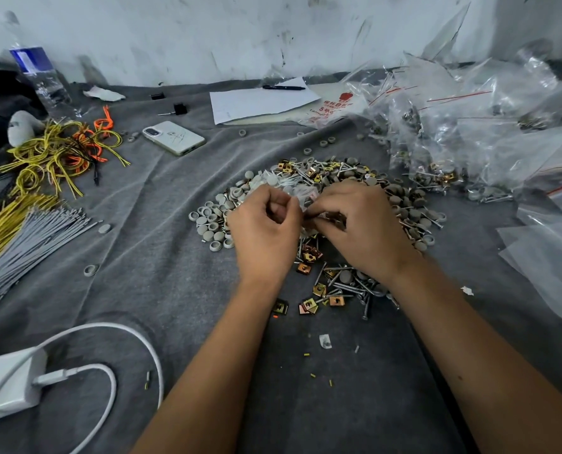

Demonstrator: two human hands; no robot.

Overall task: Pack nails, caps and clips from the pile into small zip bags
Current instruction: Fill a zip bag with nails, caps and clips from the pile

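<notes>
A pile (400,204) of grey round caps, brass-coloured clips and steel nails lies in the middle of the grey cloth. Over it, my left hand (263,231) and my right hand (361,224) both pinch a small clear zip bag (302,196) between them. The bag is crumpled and mostly hidden by my fingers; small parts show at my right fingertips. More clips (309,304) and nails (355,286) lie scattered under my wrists, nearer to me.
Filled and empty clear bags (469,126) heap at the right. A phone (174,137), paper with a pen (260,99), a water bottle (40,80), yellow and orange ties (60,149), grey cable ties (33,234) and a white charger with cable (14,385) lie to the left.
</notes>
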